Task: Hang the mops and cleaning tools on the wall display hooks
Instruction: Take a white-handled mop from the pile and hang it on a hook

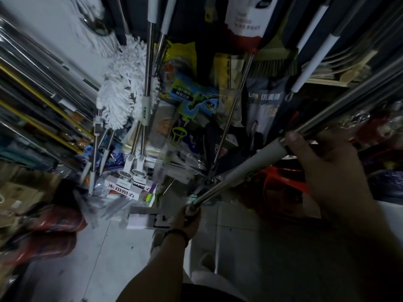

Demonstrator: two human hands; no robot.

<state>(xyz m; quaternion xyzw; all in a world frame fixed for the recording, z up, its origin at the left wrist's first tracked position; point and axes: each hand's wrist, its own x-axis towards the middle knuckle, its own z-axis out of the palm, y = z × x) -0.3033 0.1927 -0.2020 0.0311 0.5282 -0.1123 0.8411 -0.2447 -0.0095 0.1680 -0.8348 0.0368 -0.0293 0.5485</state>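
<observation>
A long metal mop pole (220,190) with a grey foam sleeve (257,162) runs diagonally from lower centre up to the right. My left hand (187,219) grips its lower end, a dark band on the wrist. My right hand (322,168) holds the pole higher up, just past the top of the grey sleeve, thumb over the steel tube. Several other mops hang on the wall ahead: white fluffy mop heads (122,94) and steel handles (148,62). The hooks themselves are hidden.
Packaged cleaning goods (196,99) and a broom (272,64) hang straight ahead. Boxed mop parts (122,184) stand on the floor below. Metal rods (32,83) line the left side. A red plastic item (281,179) and bagged goods sit right. Grey floor tiles (109,247) lie below.
</observation>
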